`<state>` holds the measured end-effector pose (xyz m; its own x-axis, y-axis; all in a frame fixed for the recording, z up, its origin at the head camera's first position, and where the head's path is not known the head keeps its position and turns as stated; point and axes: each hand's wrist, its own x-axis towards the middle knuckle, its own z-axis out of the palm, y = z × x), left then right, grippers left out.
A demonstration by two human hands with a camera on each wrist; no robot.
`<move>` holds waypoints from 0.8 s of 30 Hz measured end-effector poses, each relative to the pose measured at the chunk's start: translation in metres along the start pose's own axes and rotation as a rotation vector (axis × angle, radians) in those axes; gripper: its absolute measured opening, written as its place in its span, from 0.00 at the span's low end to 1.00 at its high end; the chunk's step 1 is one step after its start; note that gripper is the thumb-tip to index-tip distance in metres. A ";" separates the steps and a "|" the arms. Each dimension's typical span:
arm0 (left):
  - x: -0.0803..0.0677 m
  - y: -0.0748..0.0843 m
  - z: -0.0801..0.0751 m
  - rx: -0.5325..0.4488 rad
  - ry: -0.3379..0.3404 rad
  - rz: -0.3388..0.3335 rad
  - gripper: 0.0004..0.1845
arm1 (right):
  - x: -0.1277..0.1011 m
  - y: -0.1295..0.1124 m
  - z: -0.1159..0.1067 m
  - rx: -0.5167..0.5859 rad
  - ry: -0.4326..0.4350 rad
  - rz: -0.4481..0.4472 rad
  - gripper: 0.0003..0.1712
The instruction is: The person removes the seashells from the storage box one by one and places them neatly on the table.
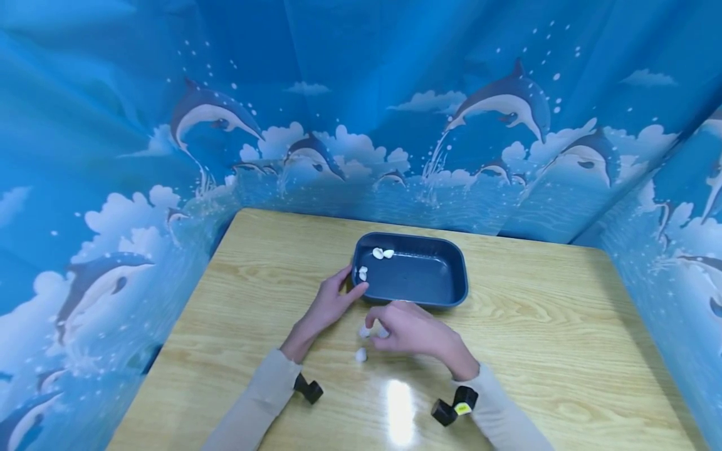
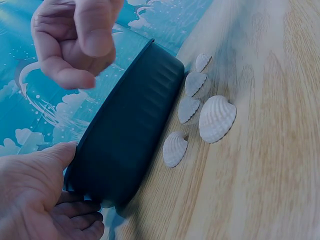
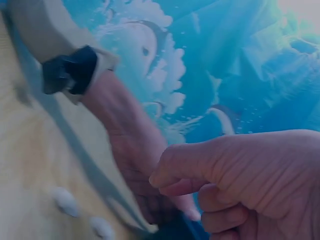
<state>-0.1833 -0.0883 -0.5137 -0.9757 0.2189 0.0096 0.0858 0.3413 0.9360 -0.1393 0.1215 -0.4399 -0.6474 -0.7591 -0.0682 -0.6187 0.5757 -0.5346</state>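
My left hand (image 1: 331,303) holds the left end of a dark blue plastic bin (image 1: 410,297), thumb at the rim and fingers around the outside. Several white seashells lie inside, among them a shell (image 1: 378,253) near the back and another (image 1: 363,276) by the left wall. My right hand (image 1: 408,330) hovers in front of the bin, over the table, with fingers bent and a gap between thumb and index finger. Nothing shows in its grasp. Several ribbed seashells lie beneath and beside it, including a large shell (image 2: 217,119) and a smaller shell (image 2: 175,149).
The wooden table (image 1: 564,338) extends to both sides of the bin. Behind it and at the sides hangs a blue curtain (image 1: 361,94) printed with dolphins. Dark wrist-worn devices sit on both forearms, such as the right one's camera (image 1: 454,406).
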 end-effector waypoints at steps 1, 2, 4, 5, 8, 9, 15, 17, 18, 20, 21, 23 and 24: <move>0.000 0.000 0.000 -0.003 -0.002 0.000 0.35 | -0.001 0.001 -0.004 0.003 0.016 -0.001 0.13; 0.000 0.000 0.000 -0.004 -0.004 0.003 0.35 | -0.002 0.003 -0.007 0.007 0.034 0.000 0.13; 0.000 -0.001 0.000 -0.010 -0.010 0.009 0.35 | -0.004 0.007 -0.014 0.019 0.069 0.001 0.12; 0.000 -0.002 0.000 -0.011 -0.011 0.013 0.35 | -0.005 0.011 -0.017 0.022 0.087 0.000 0.12; 0.001 -0.002 0.000 -0.009 -0.008 0.014 0.35 | -0.005 0.022 -0.025 0.059 0.135 0.006 0.10; 0.001 -0.003 0.000 -0.010 -0.007 0.012 0.35 | -0.004 0.026 -0.027 0.071 0.149 0.010 0.10; 0.001 -0.003 0.000 -0.015 -0.014 -0.008 0.36 | 0.001 0.052 -0.035 0.132 0.218 0.058 0.10; 0.001 -0.003 0.000 -0.016 -0.016 -0.010 0.36 | 0.004 0.059 -0.036 0.137 0.235 0.077 0.11; 0.001 -0.003 0.000 -0.015 -0.016 -0.012 0.36 | 0.005 0.063 -0.035 0.134 0.242 0.088 0.12; 0.000 -0.003 0.000 -0.013 -0.013 -0.014 0.36 | 0.008 0.070 -0.034 0.125 0.250 0.109 0.12; 0.000 -0.003 0.001 -0.012 -0.011 -0.018 0.36 | 0.010 0.074 -0.034 0.119 0.254 0.118 0.13; 0.000 -0.003 0.001 -0.009 -0.007 -0.021 0.36 | 0.013 0.081 -0.032 0.103 0.262 0.140 0.13; 0.000 -0.003 0.001 -0.009 -0.006 -0.022 0.36 | 0.014 0.084 -0.031 0.094 0.267 0.150 0.13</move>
<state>-0.1835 -0.0889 -0.5168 -0.9761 0.2169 -0.0136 0.0621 0.3381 0.9391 -0.2142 0.1681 -0.4595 -0.8299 -0.5541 0.0651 -0.4717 0.6347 -0.6121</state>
